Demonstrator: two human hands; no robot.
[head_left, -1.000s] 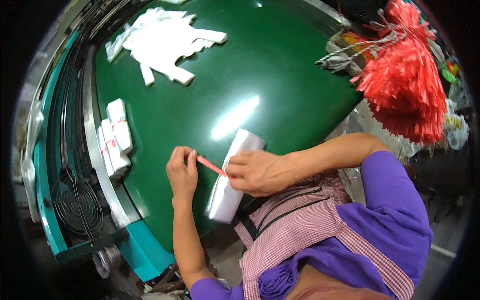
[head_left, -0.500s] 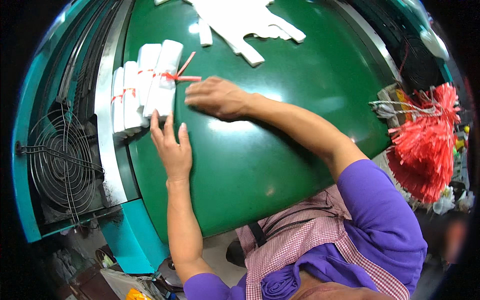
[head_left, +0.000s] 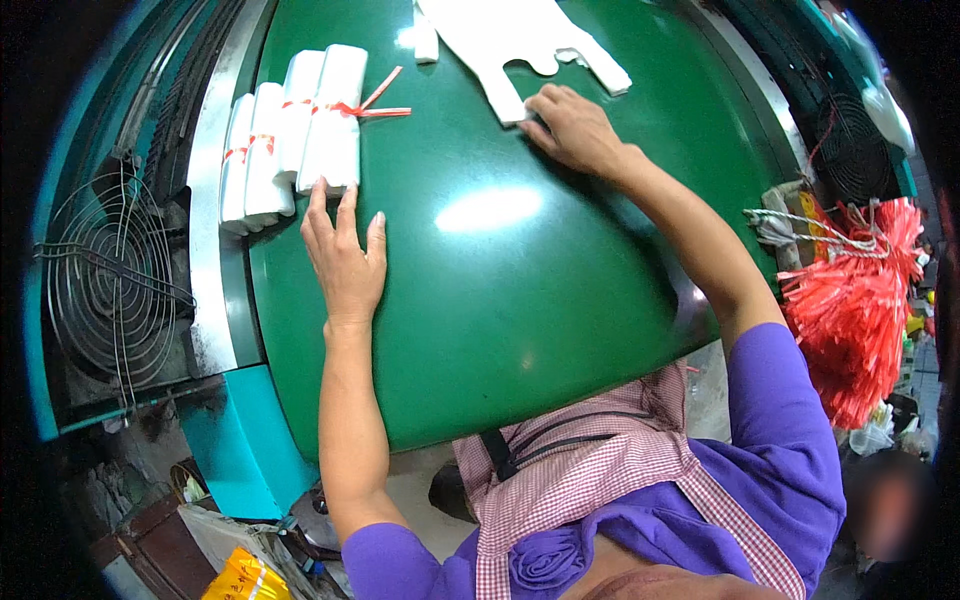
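Observation:
Several white folded plastic-bag bundles (head_left: 333, 130), tied round with red strips, lie side by side at the left of the green table. My left hand (head_left: 345, 255) is open, fingers apart, its fingertips at the near end of the rightmost bundle. That bundle's red tie (head_left: 385, 111) has loose ends pointing right. Farther off lies a flat stack of white vest-type plastic bags (head_left: 520, 45), handles toward me, partly cut off by the top of the view. Beside one handle end is my right hand (head_left: 575, 128), open, thumb apart from bent fingers; contact with the handle is unclear.
A big bunch of red plastic strips (head_left: 850, 310) hangs at the table's right edge, bound with pale cord. Metal rails run along both sides of the green table top (head_left: 480, 330). To the left sits a round wire fan guard (head_left: 120, 275); a yellow package (head_left: 245, 578) is below.
My right hand has moved from beside the tied bundle, right and away from me, to the loose stack's handles. My left hand stays at the bundle's near end. The view has shifted slightly.

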